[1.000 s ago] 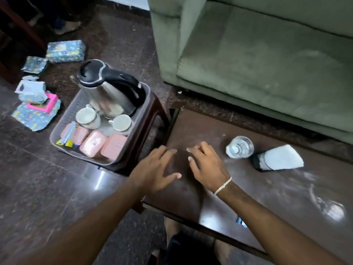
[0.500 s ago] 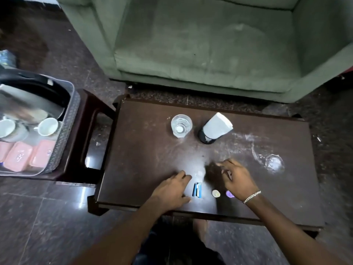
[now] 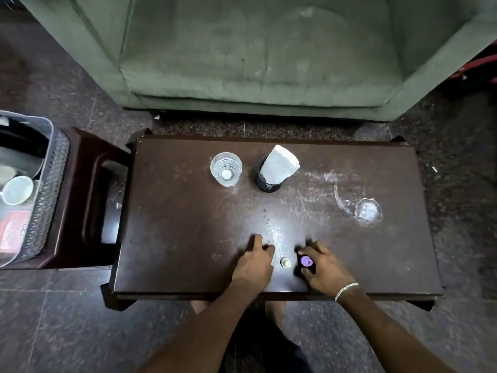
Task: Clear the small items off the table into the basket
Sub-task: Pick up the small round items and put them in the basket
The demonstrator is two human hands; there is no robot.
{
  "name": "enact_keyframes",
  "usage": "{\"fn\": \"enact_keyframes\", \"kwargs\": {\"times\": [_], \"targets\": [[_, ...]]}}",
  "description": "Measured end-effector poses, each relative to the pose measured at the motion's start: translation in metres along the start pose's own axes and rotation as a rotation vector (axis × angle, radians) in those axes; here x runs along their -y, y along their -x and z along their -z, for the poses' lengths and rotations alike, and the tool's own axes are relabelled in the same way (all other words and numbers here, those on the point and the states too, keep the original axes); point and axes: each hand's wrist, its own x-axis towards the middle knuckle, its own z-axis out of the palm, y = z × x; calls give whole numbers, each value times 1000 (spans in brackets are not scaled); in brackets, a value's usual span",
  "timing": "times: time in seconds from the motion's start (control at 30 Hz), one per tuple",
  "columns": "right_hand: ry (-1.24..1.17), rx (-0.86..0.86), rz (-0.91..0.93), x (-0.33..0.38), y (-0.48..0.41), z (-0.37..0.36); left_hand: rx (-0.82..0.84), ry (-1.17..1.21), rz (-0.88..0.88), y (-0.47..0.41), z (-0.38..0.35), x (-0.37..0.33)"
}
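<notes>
My right hand [image 3: 326, 269] rests on the near edge of the dark wooden table [image 3: 188, 224], thumb and fingers pinched around a small purple round item [image 3: 306, 261]. A small cream round item [image 3: 285, 262] lies on the table between my hands. My left hand [image 3: 254, 265] lies palm down just left of it with its fingers curled; whatever is under it is hidden. The grey mesh basket [image 3: 51, 189] stands on a dark stool [image 3: 88, 200] to the left of the table and holds cups and pink boxes.
At the far side of the table stand a glass of water [image 3: 226, 169] and a black mesh holder with white tissue [image 3: 277, 170]. A clear glass object [image 3: 368, 211] lies at the right. A green sofa [image 3: 255, 55] sits behind the table.
The view has swung from the basket to the table. My left hand has slid over the spot where a small blue item lay. My right hand has closed around the purple item.
</notes>
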Motion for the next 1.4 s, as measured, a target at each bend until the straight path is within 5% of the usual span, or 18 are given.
{"fn": "enact_keyframes", "kwargs": {"times": [0.97, 1.2, 1.4], "targets": [[88, -52, 259, 80, -32, -36, -185, 31, -3, 26, 20, 104], [-73, -130, 438, 196, -50, -26, -392, -26, 8, 78, 73, 176], [-285, -146, 681, 366, -67, 0, -688, 86, 71, 151, 152, 277]]}}
